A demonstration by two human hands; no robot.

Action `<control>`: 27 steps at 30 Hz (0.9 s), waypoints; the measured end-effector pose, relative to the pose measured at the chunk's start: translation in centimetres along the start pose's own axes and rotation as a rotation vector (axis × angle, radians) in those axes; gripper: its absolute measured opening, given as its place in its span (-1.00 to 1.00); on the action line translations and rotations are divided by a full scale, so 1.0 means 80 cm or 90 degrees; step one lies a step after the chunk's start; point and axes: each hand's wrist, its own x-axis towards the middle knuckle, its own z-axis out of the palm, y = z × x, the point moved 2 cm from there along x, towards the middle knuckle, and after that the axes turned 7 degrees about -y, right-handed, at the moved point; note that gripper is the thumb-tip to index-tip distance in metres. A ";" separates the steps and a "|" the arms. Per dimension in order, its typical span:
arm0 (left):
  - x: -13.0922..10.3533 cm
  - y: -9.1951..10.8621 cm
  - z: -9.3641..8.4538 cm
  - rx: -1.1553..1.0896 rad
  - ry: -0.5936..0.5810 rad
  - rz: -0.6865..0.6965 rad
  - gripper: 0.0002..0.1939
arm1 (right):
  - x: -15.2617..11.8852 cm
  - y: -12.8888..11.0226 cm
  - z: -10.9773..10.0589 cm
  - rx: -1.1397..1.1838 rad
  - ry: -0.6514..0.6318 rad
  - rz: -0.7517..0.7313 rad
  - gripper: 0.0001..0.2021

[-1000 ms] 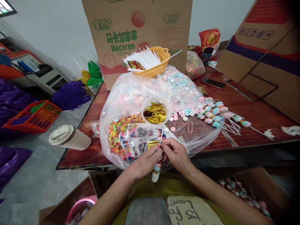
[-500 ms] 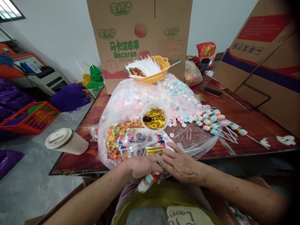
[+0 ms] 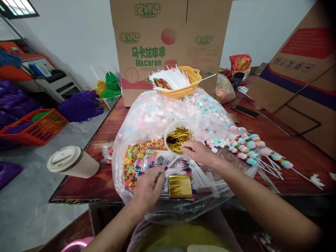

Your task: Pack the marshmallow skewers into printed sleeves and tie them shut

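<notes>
My left hand (image 3: 149,187) is closed around a candy skewer (image 3: 172,161), whose white stick and some clear wrap stick out toward the upper right; its candies are mostly hidden by the hand. My right hand (image 3: 201,152) reaches over a round clear tub (image 3: 168,128), fingertips pinched at the gold twist ties (image 3: 178,136) inside. Between my forearms lies a flat bundle of gold twist ties (image 3: 180,186) on printed plastic bags (image 3: 149,162). Ring-shaped candies (image 3: 130,159) lie left of these, and white sticks (image 3: 201,175) lie right.
A big clear bag of pastel candies (image 3: 154,108) covers the table's middle. Behind it are a yellow basket of white sticks (image 3: 178,92) and a tall carton (image 3: 147,80). Marshmallow skewers (image 3: 246,147) lie right, with a phone (image 3: 245,111) beyond. A lidded cup (image 3: 84,164) stands left.
My hands were together low at the table edge, with a candy skewer below them. They have separated: my left moved left, and my right rose to the tub. The view has shifted slightly.
</notes>
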 end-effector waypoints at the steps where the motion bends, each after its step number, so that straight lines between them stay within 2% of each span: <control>1: 0.001 -0.010 -0.001 -0.112 0.043 -0.070 -0.82 | 0.016 0.006 -0.008 -0.061 0.046 0.031 -0.69; 3: 0.004 -0.026 0.001 -0.350 0.100 -0.192 -0.80 | 0.048 0.015 -0.012 -0.143 0.087 0.072 -0.76; 5: 0.008 -0.033 0.006 -0.562 0.121 -0.276 -0.78 | 0.073 0.022 -0.005 -0.180 0.079 0.092 -0.81; 9: 0.017 -0.029 0.008 -0.822 0.153 -0.364 -0.73 | 0.090 0.025 -0.001 -0.231 0.086 0.121 -0.80; 13: 0.021 -0.024 0.002 -0.919 0.167 -0.400 -0.73 | 0.075 0.012 -0.025 -0.258 0.113 0.106 -0.78; 17: 0.019 -0.019 0.000 -0.961 0.153 -0.385 -0.77 | 0.047 -0.002 -0.041 -0.281 0.147 0.096 -0.68; 20: 0.017 -0.013 0.001 -0.968 0.146 -0.365 -0.80 | 0.044 0.001 -0.035 -0.302 0.108 0.110 -0.73; 23: 0.015 -0.008 0.002 -0.975 0.149 -0.373 -0.82 | 0.061 0.009 -0.019 -0.311 0.033 0.142 -0.83; 27: 0.014 -0.006 0.000 -1.049 0.131 -0.402 -0.88 | 0.085 0.010 -0.009 -0.313 -0.004 0.167 -0.66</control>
